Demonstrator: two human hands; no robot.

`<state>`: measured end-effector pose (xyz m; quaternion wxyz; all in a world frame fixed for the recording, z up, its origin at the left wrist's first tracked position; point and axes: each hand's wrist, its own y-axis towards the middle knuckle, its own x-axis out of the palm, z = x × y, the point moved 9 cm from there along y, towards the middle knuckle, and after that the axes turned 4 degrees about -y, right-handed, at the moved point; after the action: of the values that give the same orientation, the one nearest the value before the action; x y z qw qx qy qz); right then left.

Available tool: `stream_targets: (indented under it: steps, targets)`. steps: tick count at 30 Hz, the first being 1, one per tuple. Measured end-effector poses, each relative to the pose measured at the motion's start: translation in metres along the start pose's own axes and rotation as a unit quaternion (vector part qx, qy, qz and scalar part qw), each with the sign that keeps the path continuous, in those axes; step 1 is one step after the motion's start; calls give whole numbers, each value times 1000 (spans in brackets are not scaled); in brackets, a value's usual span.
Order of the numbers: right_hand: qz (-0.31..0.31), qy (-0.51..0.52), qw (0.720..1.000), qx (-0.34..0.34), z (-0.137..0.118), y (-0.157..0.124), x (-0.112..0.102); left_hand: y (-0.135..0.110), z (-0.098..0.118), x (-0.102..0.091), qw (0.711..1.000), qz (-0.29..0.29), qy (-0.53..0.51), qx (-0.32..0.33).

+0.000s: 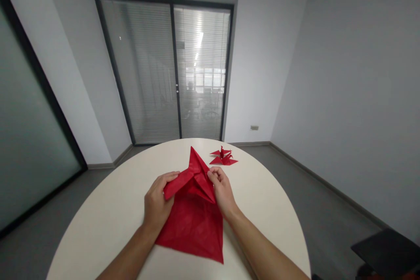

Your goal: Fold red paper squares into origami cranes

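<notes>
A large sheet of red paper [193, 223], partly folded, lies on the round white table [108, 214] in front of me. Its far part is folded up into a point. My left hand [157, 203] grips the folded left flap with curled fingers. On the right side, my right hand [222, 190] pinches the fold near the top. Both hands are closed on the paper. A small finished red origami crane [223, 157] sits further back on the table, apart from my hands.
Beyond the table stand glass sliding doors with blinds [170, 70]. Grey floor surrounds the table. A dark object [387, 249], perhaps a chair, is at the lower right. A frosted glass wall [26, 131] runs along the left.
</notes>
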<state>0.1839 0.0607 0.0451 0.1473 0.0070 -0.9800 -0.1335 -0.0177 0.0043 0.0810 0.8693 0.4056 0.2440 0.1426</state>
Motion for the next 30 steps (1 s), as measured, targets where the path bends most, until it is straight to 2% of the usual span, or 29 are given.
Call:
stream_targets:
  steps: [3,7,12,18,23,25,30]
  targets:
    - [15,-10,999,-28,-8,1,-3,-1,-10,0,998,-3,-23,-61]
    - [19,-15,1000,-1,-6,4,-8,-2,-19,1,989,1,-63,-135]
    - [-35,2,999,38,0,8,-6,0,-27,-3,977,48,-102,-181]
    - [-65,-20,997,43,-2,13,-10,8,-19,-16,981,75,-85,-156]
    - [-68,2,996,50,-5,13,-10,4,-40,-23,952,137,-74,-265]
    - [-76,10,995,59,-4,12,-9,5,-39,-20,952,136,-90,-258]
    - [-109,-15,990,87,3,11,-7,7,-29,-23,965,155,-88,-189]
